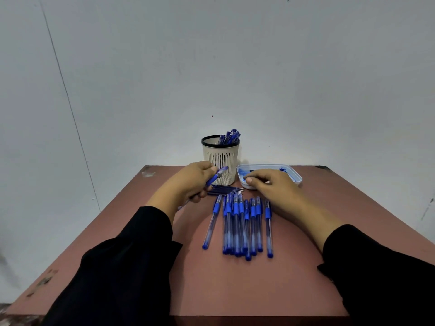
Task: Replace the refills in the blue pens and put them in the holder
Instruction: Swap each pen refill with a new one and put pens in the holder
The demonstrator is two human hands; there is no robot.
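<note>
Gripping a blue pen (217,175) in curled fingers, the left hand (191,182) is hovering just in front of the holder (220,158), the pen angling up toward its slatted wall. The right hand (270,184) is reaching over the near rim of the white tray (295,176), fingers bent down at the edge; whether they are pinching anything, I cannot tell. More pens (229,137) are standing in the holder. Loose refills (227,190) are lying between the hands, and a row of pens (242,224) is lying side by side on the table (235,283), nearer the person. Black sleeves (122,267) are covering both arms.
</note>
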